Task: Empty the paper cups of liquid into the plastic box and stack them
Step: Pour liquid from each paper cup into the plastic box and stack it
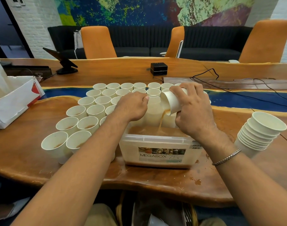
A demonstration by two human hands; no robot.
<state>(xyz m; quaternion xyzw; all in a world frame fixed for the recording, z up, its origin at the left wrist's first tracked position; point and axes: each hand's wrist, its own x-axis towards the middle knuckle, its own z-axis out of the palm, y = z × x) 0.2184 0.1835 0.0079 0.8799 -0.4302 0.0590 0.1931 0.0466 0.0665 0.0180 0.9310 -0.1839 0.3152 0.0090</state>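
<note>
Pouring from a white paper cup [171, 101], the right hand [193, 111] wraps its fingers and thumb round the cup's base and wall, wrist bent inward, with a metal chain bracelet [226, 158] on the forearm. The cup is tipped, its long axis running from 2 o'clock down to 8 o'clock and its round mouth facing 8 o'clock. A thin brown stream [161, 123] falls from the lower lip into the clear plastic box [160, 154], a rectangular tub holding brown liquid at the bench's [25, 152] near edge. The left hand [133, 106] sits at 10 o'clock of the box with fingers curled; I cannot tell whether it grips anything. Upright cups [90, 111] stand in rows from 9 to 12 o'clock. A leaning stack of nested cups [260, 134] rests at 3 o'clock on glossy wood.
</note>
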